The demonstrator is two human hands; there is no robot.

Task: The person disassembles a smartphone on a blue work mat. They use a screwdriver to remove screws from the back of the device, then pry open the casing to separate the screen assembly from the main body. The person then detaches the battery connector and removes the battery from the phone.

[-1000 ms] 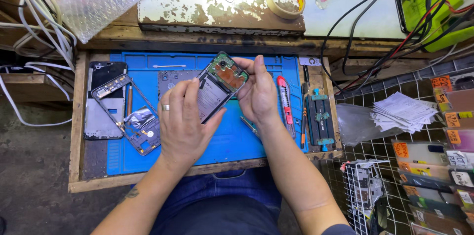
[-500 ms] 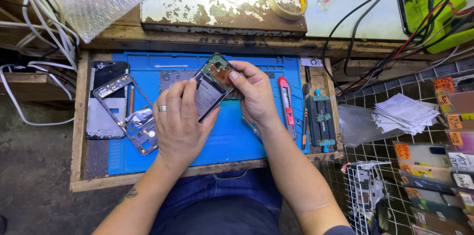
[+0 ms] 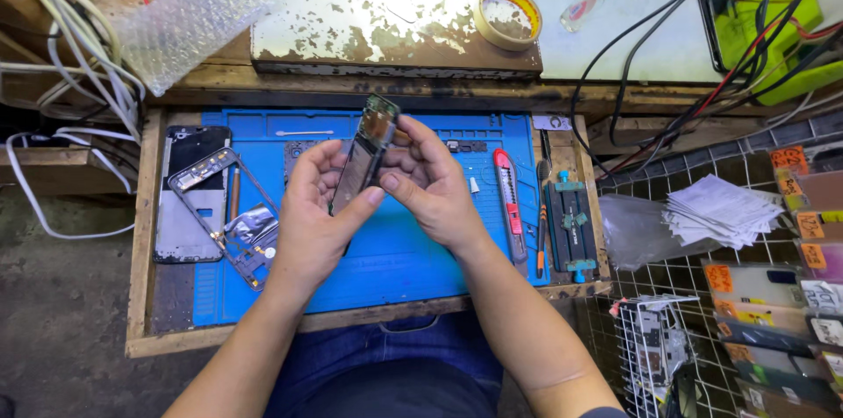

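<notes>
Over the blue work mat point(image 3: 395, 260), both hands clamp an opened phone point(image 3: 364, 154) on edge. Left hand point(image 3: 312, 216) braces its lower side, right hand point(image 3: 430, 185) pinches the opposite edge, probably exposing the internals for inspection.

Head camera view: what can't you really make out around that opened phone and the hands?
- Phone: seen nearly edge-on in the head view; its lower end is hidden by the left hand and right hand.
- Its inner parts: too small to tell.
- Blue mat: middle covered by both hands.
- Red knife: blade not discernible.
</notes>
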